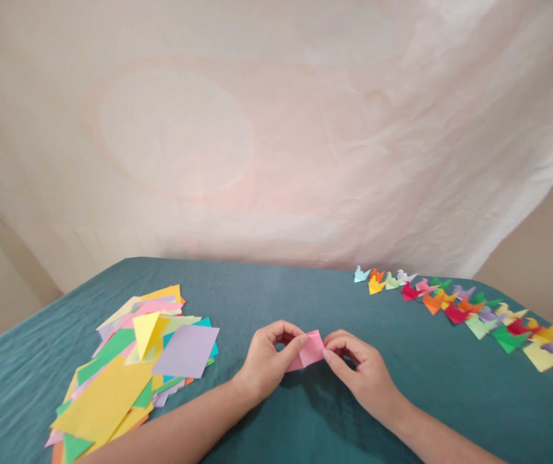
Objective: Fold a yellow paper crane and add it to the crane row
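Observation:
A small folded pink paper (311,348) sits between both my hands, just above the teal cloth (276,290). My left hand (269,362) pinches its left side with thumb and fingers curled. My right hand (361,370) pinches its right edge, fingers bent inward. The two hands nearly touch at the paper.
A loose pile of coloured paper sheets (131,361) lies to the left, with a lilac sheet (187,351) on top. A row of several folded paper figures (474,312) runs along the right side of the table. A pale draped sheet (276,129) hangs behind.

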Available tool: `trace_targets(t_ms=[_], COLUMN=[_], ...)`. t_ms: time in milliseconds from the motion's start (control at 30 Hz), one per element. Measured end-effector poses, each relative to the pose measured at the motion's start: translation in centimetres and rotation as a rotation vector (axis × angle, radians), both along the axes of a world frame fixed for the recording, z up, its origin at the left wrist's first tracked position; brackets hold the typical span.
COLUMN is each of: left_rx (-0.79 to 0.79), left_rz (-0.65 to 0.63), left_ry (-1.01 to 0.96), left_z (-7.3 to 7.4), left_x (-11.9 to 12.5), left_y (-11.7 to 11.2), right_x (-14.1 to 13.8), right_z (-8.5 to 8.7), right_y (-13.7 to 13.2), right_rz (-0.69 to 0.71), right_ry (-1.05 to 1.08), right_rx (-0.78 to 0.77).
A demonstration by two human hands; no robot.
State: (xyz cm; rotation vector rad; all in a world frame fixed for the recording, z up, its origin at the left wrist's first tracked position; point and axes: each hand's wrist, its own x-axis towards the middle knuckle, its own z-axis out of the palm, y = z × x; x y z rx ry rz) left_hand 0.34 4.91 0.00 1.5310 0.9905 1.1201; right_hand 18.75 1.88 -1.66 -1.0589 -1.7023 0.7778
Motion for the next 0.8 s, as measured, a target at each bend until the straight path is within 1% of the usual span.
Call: trace_targets(t_ms=[200,300,400,500,600,800], left_rx=[0.040,0.028,0.022,0.025,0.044,0.092], left_rz=[0.008,0.013,0.015,0.011,-0.009,-0.027], left_ry=[0.025,0.015,0.005,0.010,0.040,0.060], left_z=[-0.2,-0.4,-0.4,-0.4,-0.5,-1.0], left_x=[-0.1,-0.1,-0.1,-0.1,-0.1,0.0], left_y=[0.0,0.1,0.1,0.1,0.0,-0.2], right_x=[-0.1,-0.3,-0.4,-0.4,-0.5,-0.6], right_z=[-0.2,-0.3,-0.4,-0.3,0.2,0.8], right_y=[-0.1,-0.1,0.0,0.1,0.0,0.0], right_rz=[0.016,0.008,0.039,0.086,0.109,0.039], right_ry=[0.056,0.121,0.198,0.226,0.196,0.080], right_rx=[-0.144,-0.209,-0.252,-0.276,-0.293,-0.214])
